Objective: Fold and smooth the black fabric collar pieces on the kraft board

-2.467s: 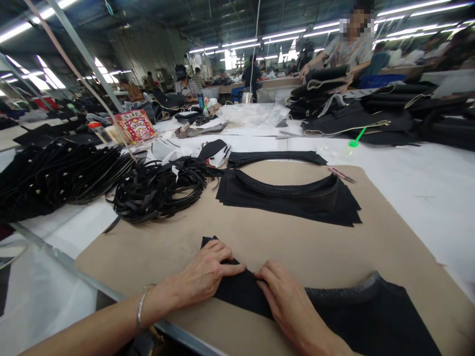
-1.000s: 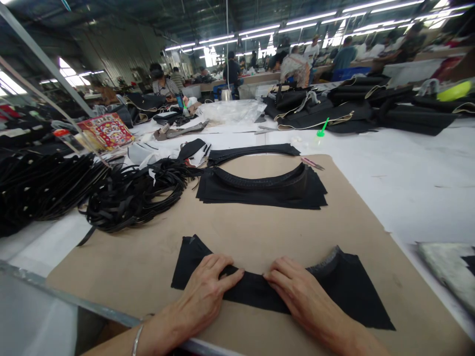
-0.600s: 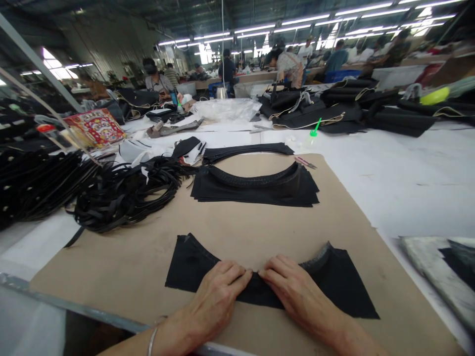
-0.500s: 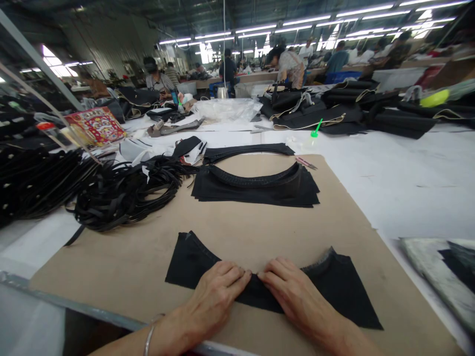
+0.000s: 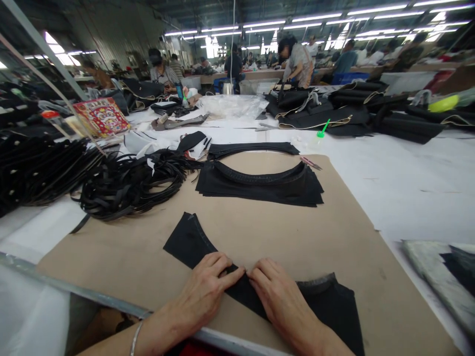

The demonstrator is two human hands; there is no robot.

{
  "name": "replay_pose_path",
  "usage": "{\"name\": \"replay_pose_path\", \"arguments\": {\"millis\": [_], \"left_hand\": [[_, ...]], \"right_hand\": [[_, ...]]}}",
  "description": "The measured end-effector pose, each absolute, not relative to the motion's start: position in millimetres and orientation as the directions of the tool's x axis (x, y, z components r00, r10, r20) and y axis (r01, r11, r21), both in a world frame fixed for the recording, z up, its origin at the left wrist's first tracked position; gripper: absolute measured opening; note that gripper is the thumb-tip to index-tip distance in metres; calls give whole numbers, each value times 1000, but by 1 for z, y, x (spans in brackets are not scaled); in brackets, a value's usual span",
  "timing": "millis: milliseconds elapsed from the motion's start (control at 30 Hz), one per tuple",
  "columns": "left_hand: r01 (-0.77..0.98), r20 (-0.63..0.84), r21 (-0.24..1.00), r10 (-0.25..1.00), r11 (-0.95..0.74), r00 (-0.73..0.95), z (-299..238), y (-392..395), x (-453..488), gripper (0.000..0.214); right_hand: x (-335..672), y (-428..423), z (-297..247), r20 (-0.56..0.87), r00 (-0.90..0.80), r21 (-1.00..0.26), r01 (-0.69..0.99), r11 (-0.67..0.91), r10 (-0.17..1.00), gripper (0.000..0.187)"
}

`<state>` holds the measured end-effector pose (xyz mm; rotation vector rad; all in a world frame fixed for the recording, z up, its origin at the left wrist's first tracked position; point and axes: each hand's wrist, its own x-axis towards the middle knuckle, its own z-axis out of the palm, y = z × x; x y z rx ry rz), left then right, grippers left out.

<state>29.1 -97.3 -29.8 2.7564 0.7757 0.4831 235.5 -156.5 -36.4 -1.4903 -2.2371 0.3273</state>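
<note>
A curved black fabric piece (image 5: 330, 311) lies slantwise on a brown board (image 5: 148, 267), its left end farther from me than its right. My left hand (image 5: 208, 282) pinches the concave edge near the middle, thumb and fingers on the folded rim. Close beside it, my right hand (image 5: 272, 287) grips the same edge, its fingertips almost meeting the left thumb. Right of my right hand the rim shows a greyish folded strip. Farther back lies a stack of similar black pieces (image 5: 260, 190), the top one with its curved edge turned over. Another thin black stack (image 5: 256, 147) sits behind it.
Coiled black strips (image 5: 122, 198) heap at the left. Small thread snips (image 5: 310, 163) lie near the board's far edge. A bottle with a green nozzle (image 5: 322, 131) and black bundled parts (image 5: 326, 116) stand beyond. A marbled slab (image 5: 426, 267) is at right. Several people work in the background.
The fabric piece has turned clockwise: its left end moved away and its right end came nearer to me. Both hands keep pinching the curved edge. The view has shifted slightly.
</note>
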Motion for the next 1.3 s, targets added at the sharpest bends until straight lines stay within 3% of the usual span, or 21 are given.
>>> {"name": "replay_pose_path", "arguments": {"millis": [267, 533, 700, 1067, 1300], "left_hand": [[447, 329, 173, 479, -878, 814, -30, -98, 28, 46], [362, 269, 393, 482, -845, 834, -30, -105, 46, 43], [382, 234, 451, 520, -806, 821, -37, -112, 54, 43], [314, 242, 222, 364, -923, 899, -30, -111, 44, 44], [317, 207, 232, 365, -919, 908, -15, -87, 23, 44]], "right_hand": [[259, -169, -29, 186, -360, -417, 814, 405, 914, 17], [272, -172, -29, 211, -398, -385, 805, 450, 893, 18], [272, -174, -32, 175, -408, -368, 817, 444, 896, 16], [280, -180, -32, 189, -439, -333, 813, 478, 878, 19], [259, -178, -33, 175, -380, -375, 827, 419, 908, 13]]}}
